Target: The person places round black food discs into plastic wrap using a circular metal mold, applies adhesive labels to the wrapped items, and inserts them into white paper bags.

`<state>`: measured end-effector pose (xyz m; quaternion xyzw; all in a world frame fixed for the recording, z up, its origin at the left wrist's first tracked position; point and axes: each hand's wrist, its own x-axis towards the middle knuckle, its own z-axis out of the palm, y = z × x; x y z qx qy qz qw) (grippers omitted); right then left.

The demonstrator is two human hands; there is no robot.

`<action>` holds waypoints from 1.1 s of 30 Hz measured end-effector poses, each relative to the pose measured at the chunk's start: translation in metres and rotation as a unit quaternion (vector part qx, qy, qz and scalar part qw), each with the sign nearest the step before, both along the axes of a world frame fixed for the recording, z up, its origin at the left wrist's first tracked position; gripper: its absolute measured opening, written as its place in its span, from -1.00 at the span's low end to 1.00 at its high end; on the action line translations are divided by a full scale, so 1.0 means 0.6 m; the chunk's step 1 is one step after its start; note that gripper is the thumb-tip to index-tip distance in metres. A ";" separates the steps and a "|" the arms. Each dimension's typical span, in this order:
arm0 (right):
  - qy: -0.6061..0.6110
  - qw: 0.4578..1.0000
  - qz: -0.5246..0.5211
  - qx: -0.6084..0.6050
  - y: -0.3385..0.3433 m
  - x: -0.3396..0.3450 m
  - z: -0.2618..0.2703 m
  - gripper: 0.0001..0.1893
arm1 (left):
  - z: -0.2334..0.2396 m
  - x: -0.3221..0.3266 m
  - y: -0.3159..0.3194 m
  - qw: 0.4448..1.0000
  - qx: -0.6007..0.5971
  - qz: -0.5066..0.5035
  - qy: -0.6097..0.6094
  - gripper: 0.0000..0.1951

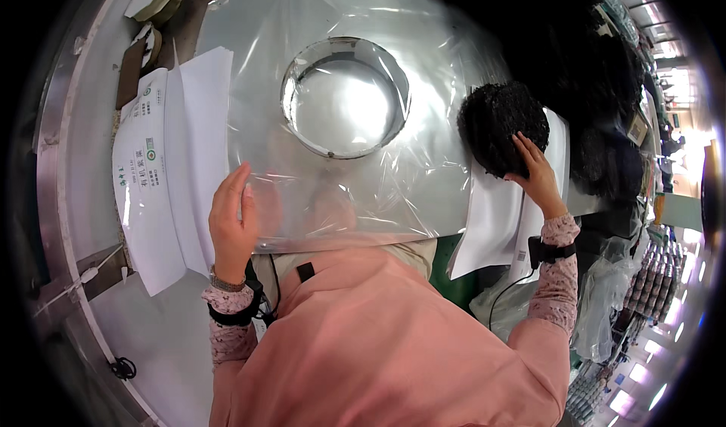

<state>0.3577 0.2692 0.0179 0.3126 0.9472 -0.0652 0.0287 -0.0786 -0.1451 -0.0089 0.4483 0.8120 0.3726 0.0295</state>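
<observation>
A round cake of black dried seaweed [502, 129] is at the right, over a stack of white printed bags. My right hand [533, 169] grips its near right side, with fingers on top and the thumb at the lower edge. My left hand [231, 217] is at the left edge of a clear plastic film [340, 200], thumb a little apart from the fingers, nothing seen in it. Under or within the film lies a shiny metal sheet [249, 115]. On the film stands a round metal ring [346, 156], between and beyond my hands, with only film and sheet visible inside it.
White plastic bags [150, 189] bearing green and black print are stacked on the left. More white bags [493, 217] lie under the seaweed. A large dark mass of seaweed [544, 35] fills the far right. Crumpled clear plastic [598, 308] hangs at the lower right.
</observation>
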 end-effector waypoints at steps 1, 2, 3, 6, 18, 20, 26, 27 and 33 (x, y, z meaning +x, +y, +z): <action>-0.002 1.000 0.001 -0.016 0.004 0.001 0.004 0.00 | 0.001 0.001 0.000 1.000 0.001 -0.002 0.000 -0.67; 0.000 1.000 0.016 0.003 0.001 -0.001 0.004 -0.06 | 0.002 0.003 0.000 1.000 0.001 -0.003 -0.001 -0.68; 0.003 1.000 0.014 0.007 -0.004 -0.002 0.002 -0.08 | 0.003 0.004 -0.001 1.000 0.003 -0.005 -0.002 -0.68; 0.037 0.998 0.012 0.040 -0.022 -0.006 -0.009 -0.18 | 0.001 0.009 -0.003 1.000 0.006 -0.007 -0.007 -0.68; 0.729 0.549 -0.207 -0.354 -0.020 0.074 0.070 -0.55 | 0.003 0.004 -0.006 0.999 0.033 -0.001 -0.028 -0.66; 0.724 0.543 -0.194 -0.378 -0.038 0.042 0.072 -0.55 | 0.000 0.003 -0.005 0.999 0.028 -0.004 -0.023 -0.67; 0.527 0.839 0.041 -0.127 -0.140 -0.202 0.085 -0.55 | 0.025 0.005 0.018 0.998 0.048 -0.038 0.019 -0.66; 0.519 0.839 0.125 -0.103 -0.158 -0.258 0.083 -0.57 | 0.035 0.005 0.016 0.998 0.050 -0.040 0.021 -0.66; 0.563 0.321 -0.090 -0.756 -0.179 -0.356 0.081 -0.52 | 0.085 0.015 0.027 0.990 0.116 -0.061 -0.041 -0.66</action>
